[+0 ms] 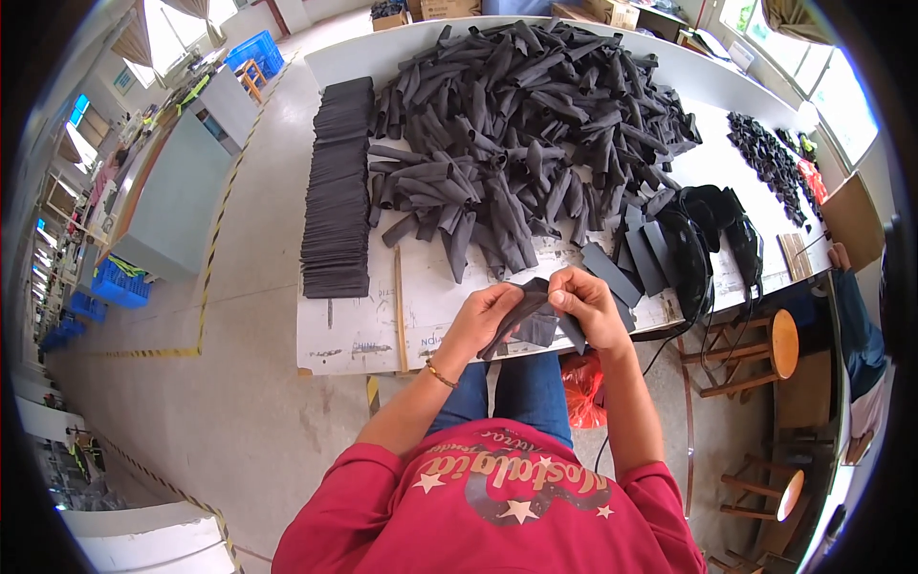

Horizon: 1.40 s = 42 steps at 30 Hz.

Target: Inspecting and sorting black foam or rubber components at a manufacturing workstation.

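My left hand (pixel 481 319) and my right hand (pixel 585 301) both grip one dark grey fabric piece (pixel 532 316) just above the near edge of the white table (pixel 421 306). The piece hangs between my fingers, partly folded. Straight ahead of my hands lies a big heap of rolled dark fabric tubes (pixel 521 124). A long neat row of flat stacked dark pieces (pixel 338 191) runs along the table's left side. A thin wooden stick (pixel 400 306) lies on the table left of my left hand.
Flat dark pieces (pixel 631 263) and black curved parts (pixel 712 234) lie right of my hands. A smaller dark pile (pixel 770 163) sits far right. A red bag (pixel 583 387) is under the table; wooden stools (pixel 765 349) stand at right. Blue crates (pixel 256 53) stand far left.
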Each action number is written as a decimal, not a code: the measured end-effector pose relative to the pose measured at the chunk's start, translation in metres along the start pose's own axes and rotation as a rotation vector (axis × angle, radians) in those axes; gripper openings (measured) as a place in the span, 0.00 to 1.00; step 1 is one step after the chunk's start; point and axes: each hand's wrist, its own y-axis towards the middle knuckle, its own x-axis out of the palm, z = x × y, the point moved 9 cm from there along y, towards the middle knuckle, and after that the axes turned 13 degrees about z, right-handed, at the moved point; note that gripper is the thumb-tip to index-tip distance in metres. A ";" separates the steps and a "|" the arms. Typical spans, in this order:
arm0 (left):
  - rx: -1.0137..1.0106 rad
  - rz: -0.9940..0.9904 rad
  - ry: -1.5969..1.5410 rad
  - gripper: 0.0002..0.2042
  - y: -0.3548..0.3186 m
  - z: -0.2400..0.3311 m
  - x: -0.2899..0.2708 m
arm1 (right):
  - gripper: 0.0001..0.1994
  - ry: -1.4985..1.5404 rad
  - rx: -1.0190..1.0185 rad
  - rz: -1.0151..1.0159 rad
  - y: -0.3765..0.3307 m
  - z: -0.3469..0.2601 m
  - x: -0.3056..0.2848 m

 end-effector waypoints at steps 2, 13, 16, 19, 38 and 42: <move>-0.042 -0.050 -0.156 0.14 0.001 -0.009 0.004 | 0.07 0.070 0.023 0.011 -0.001 0.006 0.001; -0.112 0.251 -0.635 0.19 -0.004 -0.023 -0.022 | 0.13 -0.950 -0.219 0.687 0.006 0.000 -0.021; -0.104 0.113 -0.559 0.26 -0.006 -0.020 -0.005 | 0.12 -0.971 -0.190 0.579 0.005 0.012 0.006; -0.122 0.099 -0.636 0.23 -0.006 -0.016 -0.006 | 0.13 -0.831 -0.106 0.464 0.001 0.022 0.015; -0.299 0.276 -0.833 0.18 0.020 -0.056 -0.066 | 0.22 -0.736 -0.267 0.244 -0.025 0.004 0.009; -0.256 0.215 -0.829 0.17 0.020 -0.052 -0.059 | 0.18 -0.882 -0.426 0.243 -0.034 -0.009 0.015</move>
